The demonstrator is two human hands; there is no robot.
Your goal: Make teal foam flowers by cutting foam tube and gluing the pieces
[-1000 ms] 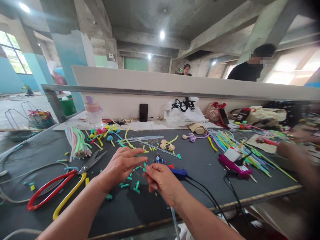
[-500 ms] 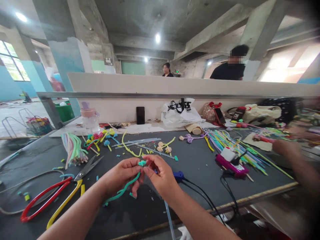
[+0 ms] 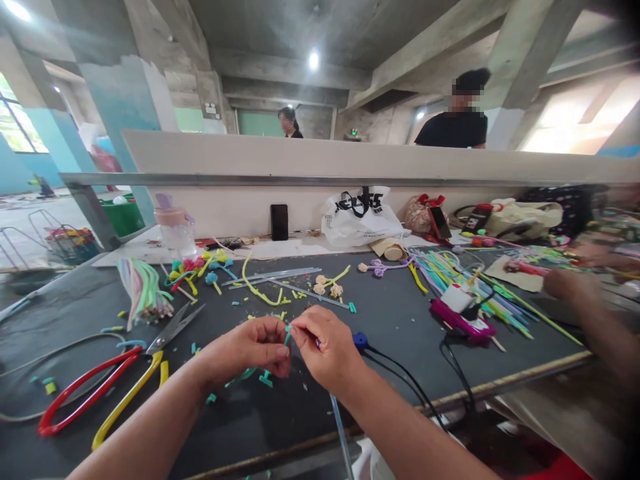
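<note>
My left hand point(image 3: 257, 347) is closed around a teal pipe cleaner point(image 3: 287, 335), of which only a short piece shows between my fingertips. From the other side, my right hand point(image 3: 323, 343) pinches its upper end. More teal fuzzy stem point(image 3: 243, 377) shows below my left hand, largely hidden by it. A small teal offcut point(image 3: 266, 379) lies on the dark table just below. Behind my right hand sits a blue tool with black cords point(image 3: 360, 342), mostly covered. A clear stick point(image 3: 339, 427) extends from under my right wrist past the table edge.
Large scissors with red and yellow handles point(image 3: 120, 373) lie open at left. Behind them are a bundle of pastel pipe cleaners point(image 3: 143, 293) and finished-looking small flowers point(image 3: 327, 287). A magenta power strip point(image 3: 463, 320) lies at right, near another person's blurred hand point(image 3: 563, 287).
The teal knot that showed between my fingertips is now covered. My left fingers have curled in, hiding most of the hanging stem. The view has shifted slightly.
</note>
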